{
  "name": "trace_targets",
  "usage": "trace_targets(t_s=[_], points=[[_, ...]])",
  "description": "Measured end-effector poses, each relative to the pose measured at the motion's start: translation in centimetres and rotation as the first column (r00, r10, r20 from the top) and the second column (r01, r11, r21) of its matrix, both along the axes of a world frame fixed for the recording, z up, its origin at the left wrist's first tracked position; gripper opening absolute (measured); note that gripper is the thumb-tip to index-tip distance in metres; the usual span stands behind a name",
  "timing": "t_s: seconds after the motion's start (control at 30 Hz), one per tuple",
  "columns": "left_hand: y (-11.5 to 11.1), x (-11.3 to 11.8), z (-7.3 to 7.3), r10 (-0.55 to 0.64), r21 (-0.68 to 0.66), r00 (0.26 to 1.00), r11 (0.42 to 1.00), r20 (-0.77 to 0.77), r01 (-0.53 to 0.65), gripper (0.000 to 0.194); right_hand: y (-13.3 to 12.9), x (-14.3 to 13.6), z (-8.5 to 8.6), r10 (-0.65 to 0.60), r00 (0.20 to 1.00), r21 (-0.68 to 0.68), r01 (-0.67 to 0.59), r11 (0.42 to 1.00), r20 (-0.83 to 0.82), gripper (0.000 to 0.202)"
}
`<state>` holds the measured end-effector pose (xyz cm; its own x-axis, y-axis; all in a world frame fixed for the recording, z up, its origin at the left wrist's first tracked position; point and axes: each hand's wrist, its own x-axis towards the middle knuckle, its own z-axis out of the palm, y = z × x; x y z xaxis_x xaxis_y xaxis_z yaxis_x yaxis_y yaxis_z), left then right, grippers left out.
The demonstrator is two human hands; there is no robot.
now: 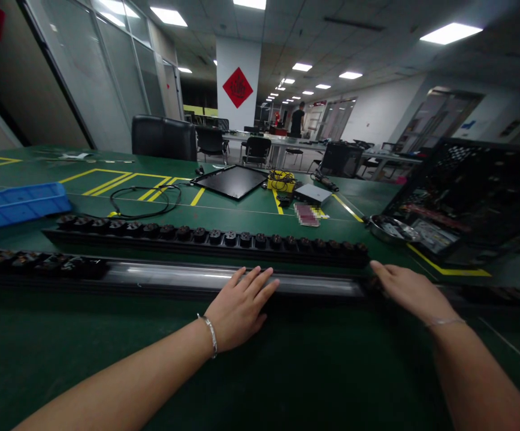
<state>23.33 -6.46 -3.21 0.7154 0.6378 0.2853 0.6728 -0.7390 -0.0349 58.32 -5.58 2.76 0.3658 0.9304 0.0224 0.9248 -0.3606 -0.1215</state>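
A long black channel rail point(170, 276) lies across the table in front of me, with black socket modules point(39, 261) at its left end and a bare, shiny metal stretch in the middle. My left hand point(238, 305) rests on this bare stretch, fingers outstretched and slightly apart. At the right end of the shiny stretch, the fingers of my right hand point(404, 290) are curled down around something dark. Blur and the hand itself hide what it is. Just behind runs a second black strip point(206, 239), lined with a row of round black sockets.
A blue plastic bin point(17, 205) is at the left, near a looped black cable point(152, 203). Farther back lie a flat black panel point(233, 181), a yellow box point(281, 181) and a grey box point(313, 194). A metal bowl point(392, 230) stands beside an open computer case point(462, 203).
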Motion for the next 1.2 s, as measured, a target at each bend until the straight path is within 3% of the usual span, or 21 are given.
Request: trace_targets(t_s=[0.07, 0.2, 0.37, 0.57, 0.67, 0.77, 0.83, 0.97, 1.07, 1.2], points=[[0.0, 0.0, 0.0, 0.003, 0.003, 1.000, 1.000, 0.010, -0.003, 0.062, -0.2, -3.5, -0.8, 0.165, 0.986, 0.062, -0.163, 0.985, -0.031, 0.050], [-0.1, -0.1, 0.0, -0.013, 0.026, 0.999, 1.000, 0.029, 0.012, 0.065, -0.8, -8.5, -1.9, 0.446, 0.894, 0.250, -0.423, 0.871, -0.042, 0.041], [-0.1, -0.1, 0.0, -0.034, 0.028, 0.999, 0.999, 0.026, 0.033, 0.063, -1.2, -9.8, -2.1, 0.546, 0.812, 0.324, -0.470, 0.821, -0.207, 0.036], [-0.1, -0.2, 0.0, -0.036, 0.057, 0.999, 0.998, 0.009, 0.035, 0.063, -1.6, -11.5, -2.5, 0.632, 0.722, 0.343, -0.540, 0.769, -0.281, 0.032], [-0.1, -0.3, -0.1, -0.038, 0.075, 0.999, 0.996, -0.002, 0.038, 0.062, -2.1, -13.1, -3.2, 0.762, 0.597, 0.351, -0.678, 0.646, -0.249, 0.034], [0.1, -0.4, -0.2, -0.051, 0.116, 0.998, 0.992, -0.032, 0.055, 0.062, -2.2, -14.0, -3.9, 0.853, 0.517, 0.298, -0.805, 0.512, -0.069, 0.041], [0.1, -0.5, -0.1, -0.057, 0.146, 0.997, 0.987, -0.053, 0.064, 0.057, -2.1, -13.8, -4.4, 0.833, 0.549, 0.274, -0.814, 0.512, 0.073, 0.044], [-0.4, -0.3, 0.9, 0.015, 0.174, 0.998, 0.985, -0.063, -0.004, 0.046, -1.4, -12.9, -5.1, 0.727, 0.637, 0.251, -0.770, 0.587, 0.256, 0.040], [-1.4, -0.7, 2.3, 0.170, 0.171, 0.979, 0.974, -0.116, -0.149, 0.046, -1.2, -12.7, -5.3, 0.728, 0.629, 0.206, -0.778, 0.594, 0.272, 0.036], [-1.9, -2.5, 4.2, 0.384, 0.176, 0.869, 0.922, -0.311, -0.344, 0.052, -1.3, -12.9, -5.3, 0.728, 0.633, 0.200, -0.774, 0.600, 0.265, 0.035]])
